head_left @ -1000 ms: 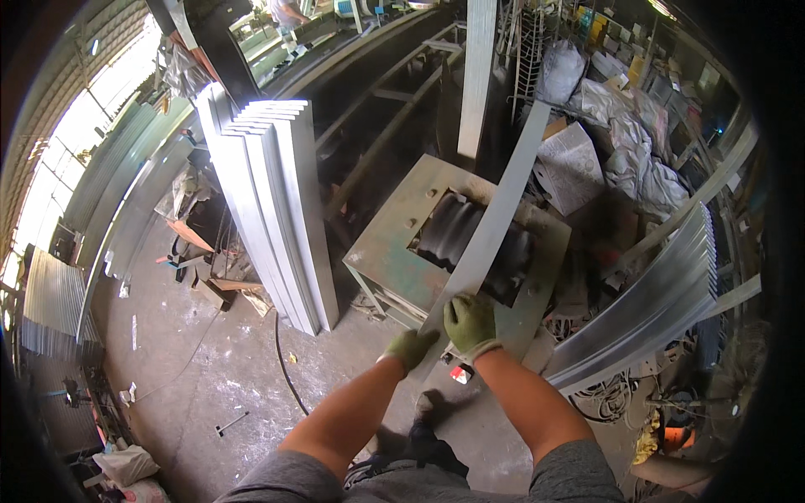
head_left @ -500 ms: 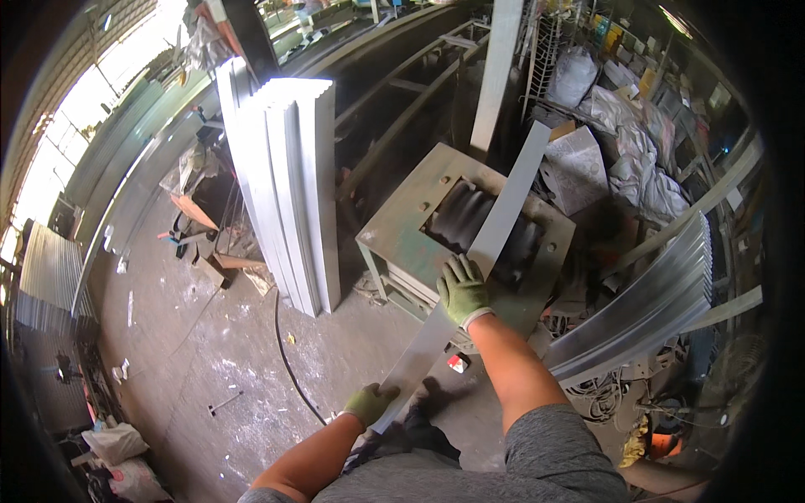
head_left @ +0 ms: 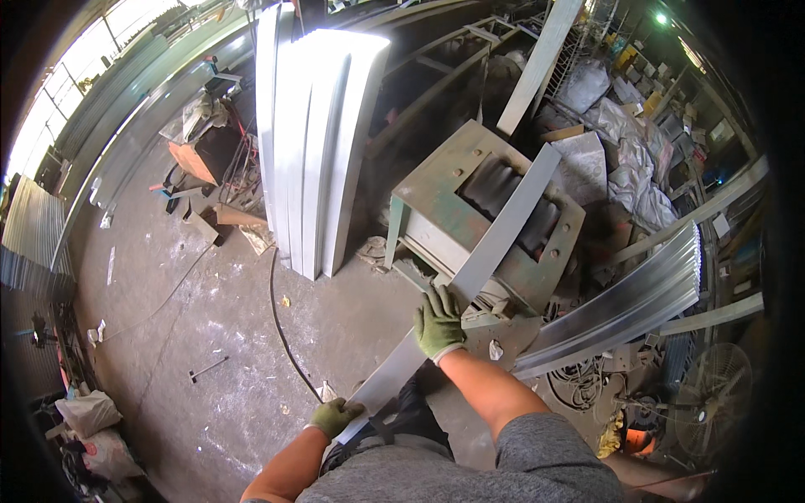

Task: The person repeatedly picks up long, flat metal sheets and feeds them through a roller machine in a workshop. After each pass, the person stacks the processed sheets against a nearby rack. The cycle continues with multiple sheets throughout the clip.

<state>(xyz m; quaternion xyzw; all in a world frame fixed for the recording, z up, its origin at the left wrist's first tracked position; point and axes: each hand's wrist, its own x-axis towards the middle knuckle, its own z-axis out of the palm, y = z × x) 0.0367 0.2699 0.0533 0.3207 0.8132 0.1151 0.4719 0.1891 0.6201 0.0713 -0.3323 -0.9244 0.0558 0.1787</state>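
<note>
A long, flat pale metal strip (head_left: 507, 226) slants from my waist up across a greenish steel machine (head_left: 436, 180) with dark ribbed rollers (head_left: 496, 186). Near my body, my left hand (head_left: 337, 416), in a green glove, is closed on the strip's near end. My right hand (head_left: 438, 322), gloved alike, grips the strip farther along, just short of the machine's near edge. Its back faces up and its fingers reach over the strip's upper face; its underside grip is hidden. The strip's far part lies over the rollers.
A bundle of tall bright metal profiles (head_left: 323, 151) stands left of the machine. Curved corrugated sheets (head_left: 625, 298) lie to its right, above coiled cables (head_left: 579, 381) and a fan (head_left: 713, 398). A black hose (head_left: 283, 335) crosses the floor. Sacks (head_left: 625, 155) crowd the far right.
The strip has come back toward me relative to the machine, both hands moving with it. My right hand has left the machine's near edge. The whole view has shifted.
</note>
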